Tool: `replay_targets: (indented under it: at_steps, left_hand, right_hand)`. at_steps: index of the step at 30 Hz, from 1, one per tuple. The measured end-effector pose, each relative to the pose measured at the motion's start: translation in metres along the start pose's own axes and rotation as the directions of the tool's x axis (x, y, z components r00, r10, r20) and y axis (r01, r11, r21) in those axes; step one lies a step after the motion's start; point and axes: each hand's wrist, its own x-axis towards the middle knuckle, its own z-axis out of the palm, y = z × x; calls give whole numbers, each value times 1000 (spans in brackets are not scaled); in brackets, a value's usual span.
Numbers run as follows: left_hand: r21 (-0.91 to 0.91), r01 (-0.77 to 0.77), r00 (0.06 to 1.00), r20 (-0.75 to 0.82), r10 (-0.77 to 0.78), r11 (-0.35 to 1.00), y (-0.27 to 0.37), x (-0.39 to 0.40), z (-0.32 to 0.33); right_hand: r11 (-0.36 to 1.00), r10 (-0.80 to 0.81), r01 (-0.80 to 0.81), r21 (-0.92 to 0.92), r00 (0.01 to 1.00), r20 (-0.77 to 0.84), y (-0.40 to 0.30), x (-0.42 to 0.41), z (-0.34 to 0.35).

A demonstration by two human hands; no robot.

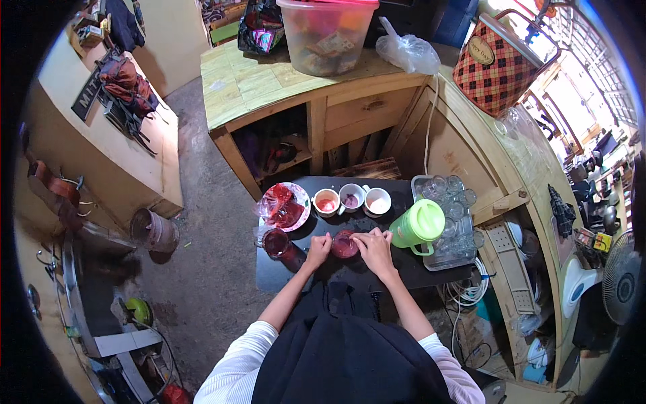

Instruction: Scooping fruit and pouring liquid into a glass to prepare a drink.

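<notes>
A glass of dark red liquid (344,245) stands on the low black table (323,275) in front of me. My left hand (319,251) is curled against its left side, thumb up, as around a handle that the fingers hide. Over the right of the rim, the fingertips of my right hand (372,248) are pinched together; whether they hold a thin utensil is too small to tell. Left of my hands is a glass mug of dark red liquid (276,243). Beyond them stand a cup with reddish contents (326,203), a cup with purplish contents (352,197) and a white cup with pale contents (377,202).
A patterned plate (304,194) holds red plastic bags (283,207). Close to my right hand stands a lidded green pitcher (419,224), beside a tray (444,261) of several upturned glasses (454,209). A wooden counter (252,86) borders the far side. A bucket (153,231) stands left on the floor.
</notes>
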Motion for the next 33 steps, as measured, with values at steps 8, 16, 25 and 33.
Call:
replay_targets:
  at_steps: [8,16,25,33]
  left_hand:
    - [25,-20,1000,-24,20,999,6,-2,0]
    - [51,-31,999,-28,33,998,6,-1,2]
    - [76,-49,997,-52,53,996,13,-1,3]
    - [50,-53,997,-53,56,997,11,-1,2]
  right_hand:
    - [998,47,-45,-47,998,45,-6,2,-3]
    - [999,27,-25,-42,998,57,1,1,0]
    - [995,47,-43,-85,998,42,3,0,2]
    - [998,50,-51,-41,999,-22,-3,4,0]
